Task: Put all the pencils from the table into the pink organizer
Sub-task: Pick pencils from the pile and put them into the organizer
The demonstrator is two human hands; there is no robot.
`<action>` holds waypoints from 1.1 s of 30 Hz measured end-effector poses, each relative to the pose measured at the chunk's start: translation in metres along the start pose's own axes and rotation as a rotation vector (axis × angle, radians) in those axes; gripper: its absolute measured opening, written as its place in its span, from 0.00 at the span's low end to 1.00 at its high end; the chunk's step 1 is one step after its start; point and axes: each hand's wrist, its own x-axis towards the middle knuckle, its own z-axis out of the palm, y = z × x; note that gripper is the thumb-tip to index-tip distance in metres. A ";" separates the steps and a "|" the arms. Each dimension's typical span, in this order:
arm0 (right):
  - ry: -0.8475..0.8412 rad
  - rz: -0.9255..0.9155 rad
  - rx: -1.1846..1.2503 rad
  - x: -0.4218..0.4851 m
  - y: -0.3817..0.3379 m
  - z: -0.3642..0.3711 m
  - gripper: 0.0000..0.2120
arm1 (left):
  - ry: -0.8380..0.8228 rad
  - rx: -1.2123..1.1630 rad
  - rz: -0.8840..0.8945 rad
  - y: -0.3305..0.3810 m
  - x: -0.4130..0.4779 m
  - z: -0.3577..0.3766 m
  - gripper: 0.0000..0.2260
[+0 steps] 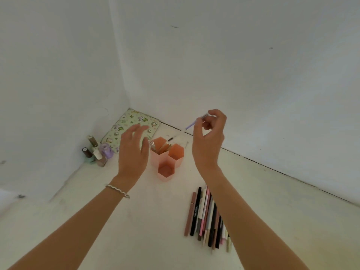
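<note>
Pencils (209,217), slim cosmetic sticks in black, pink and brown, lie bunched on white table (136,230) just near-right of pink hexagonal three-cup plastic organizer (167,159). Right hand (209,137) pinches lilac pencil (191,124) above organizer's far right. Left hand (134,151) open, fingers spread, beside organizer's left, empty.

Right hand (209,139) pinched a lilac pencil (191,124) above the pink organizer (166,159), tip slanting down toward its back compartment, which held a few pencils. Left hand (132,151) hovered spread beside the organizer. Pencil pile (209,217) lay toward the table's (136,230) near edge. Nail polish bottles (97,152) and a patterned tin (130,127) sat in the far corner.
</note>
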 end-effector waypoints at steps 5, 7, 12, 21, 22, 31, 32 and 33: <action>-0.271 -0.168 -0.225 -0.026 0.014 0.024 0.13 | 0.123 -0.187 -0.081 0.005 0.000 -0.025 0.14; -0.401 -0.214 -0.357 -0.035 0.026 0.027 0.08 | 0.081 -0.239 -0.103 0.015 -0.009 -0.029 0.13; -0.371 -0.255 -0.428 -0.038 0.039 0.010 0.09 | -0.217 -0.225 -0.005 0.046 -0.062 -0.007 0.09; -0.209 0.055 -0.409 -0.008 0.054 -0.075 0.15 | -0.876 0.297 -0.116 0.083 -0.113 0.080 0.10; -0.213 0.071 -0.413 -0.010 0.056 -0.080 0.15 | -0.882 0.324 -0.128 0.083 -0.113 0.083 0.11; -0.528 0.325 -0.751 -0.042 0.087 -0.096 0.13 | -0.500 -0.130 -0.228 0.109 -0.061 0.046 0.13; -0.608 0.353 -0.807 -0.047 0.089 -0.092 0.14 | -0.411 -0.193 -0.203 0.113 -0.048 0.035 0.14; -0.675 0.365 -0.865 -0.053 0.091 -0.089 0.14 | -0.345 -0.232 -0.179 0.116 -0.036 0.023 0.14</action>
